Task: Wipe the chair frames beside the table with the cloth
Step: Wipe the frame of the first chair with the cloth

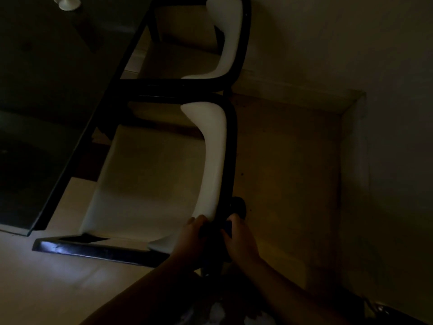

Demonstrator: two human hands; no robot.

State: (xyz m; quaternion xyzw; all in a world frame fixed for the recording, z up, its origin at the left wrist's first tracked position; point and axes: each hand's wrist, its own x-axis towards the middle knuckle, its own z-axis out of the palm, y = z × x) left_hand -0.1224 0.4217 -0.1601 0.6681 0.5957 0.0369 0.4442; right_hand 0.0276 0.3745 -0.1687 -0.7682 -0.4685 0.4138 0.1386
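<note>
Two chairs with black frames and white seats stand side by side along the dark table (46, 90). The near chair's black frame (230, 148) curves around its white backrest (214, 156). My left hand (192, 235) grips the frame's near corner beside the backrest. My right hand (239, 240) is closed on a dark cloth (227, 227) pressed against the same corner of the frame. The far chair's frame (246, 38) and white backrest (230, 31) lie beyond, touching the near chair's frame. The scene is very dim.
A white object with a round base (69, 2) stands on the table at the top left. A wall (386, 113) with a skirting board runs along the right, leaving a strip of floor (288, 172) behind the chairs.
</note>
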